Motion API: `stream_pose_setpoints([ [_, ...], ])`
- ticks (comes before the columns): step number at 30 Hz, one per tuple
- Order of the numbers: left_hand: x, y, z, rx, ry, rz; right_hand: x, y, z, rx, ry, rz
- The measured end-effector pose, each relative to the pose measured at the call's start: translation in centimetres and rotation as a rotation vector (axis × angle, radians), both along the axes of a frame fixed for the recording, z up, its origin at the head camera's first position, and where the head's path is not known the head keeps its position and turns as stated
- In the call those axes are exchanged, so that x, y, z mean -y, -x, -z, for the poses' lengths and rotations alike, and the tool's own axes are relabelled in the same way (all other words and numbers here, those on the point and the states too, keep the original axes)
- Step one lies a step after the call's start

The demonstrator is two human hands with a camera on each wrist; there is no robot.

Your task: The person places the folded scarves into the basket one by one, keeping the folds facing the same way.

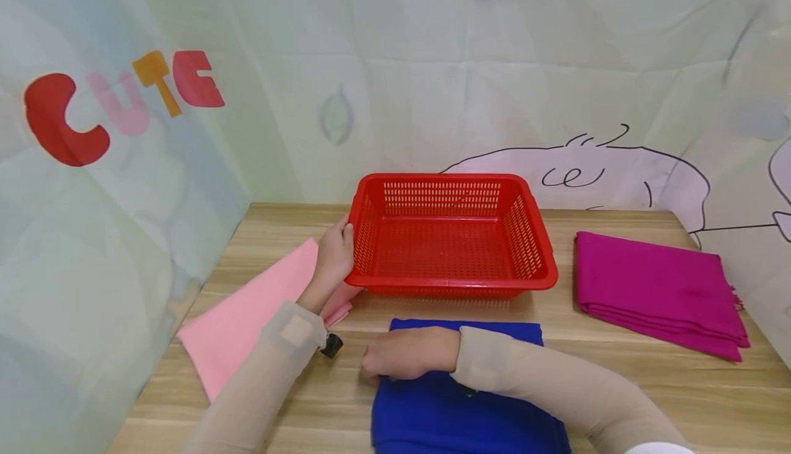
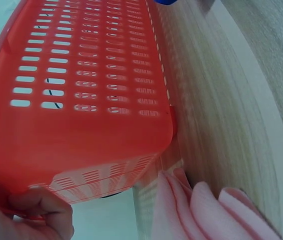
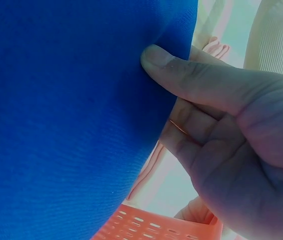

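Note:
My left hand (image 1: 336,255) grips the left rim of a red plastic basket (image 1: 451,283), its fingers curled over the edge in the left wrist view. The basket has slotted walls and nothing inside it. In front of it is a folded blue cloth (image 1: 469,416). My right hand (image 1: 410,353) pinches the left edge of this cloth; the right wrist view has the thumb (image 3: 159,57) on the near face and the other fingers behind. A folded pink cloth (image 1: 247,323) lies partly under my left forearm.
A folded magenta cloth (image 1: 655,289) with a fringed end lies on the wooden table (image 1: 692,399) at the right. Printed fabric walls (image 1: 296,83) stand along the table's back and left edges, close behind the basket.

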State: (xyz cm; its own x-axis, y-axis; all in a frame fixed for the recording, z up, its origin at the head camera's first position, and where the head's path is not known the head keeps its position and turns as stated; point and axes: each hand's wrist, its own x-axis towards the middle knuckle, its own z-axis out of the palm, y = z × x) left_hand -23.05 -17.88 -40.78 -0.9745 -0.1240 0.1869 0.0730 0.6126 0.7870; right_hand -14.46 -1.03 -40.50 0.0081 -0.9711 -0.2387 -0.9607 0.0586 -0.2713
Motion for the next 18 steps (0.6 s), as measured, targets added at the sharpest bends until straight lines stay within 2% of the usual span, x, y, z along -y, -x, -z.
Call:
stream_pose_setpoints([
  [18, -0.03, 0.09, -0.05, -0.014, 0.001, -0.01, 0.44, 0.07, 0.12, -0.004, -0.025, 0.014],
])
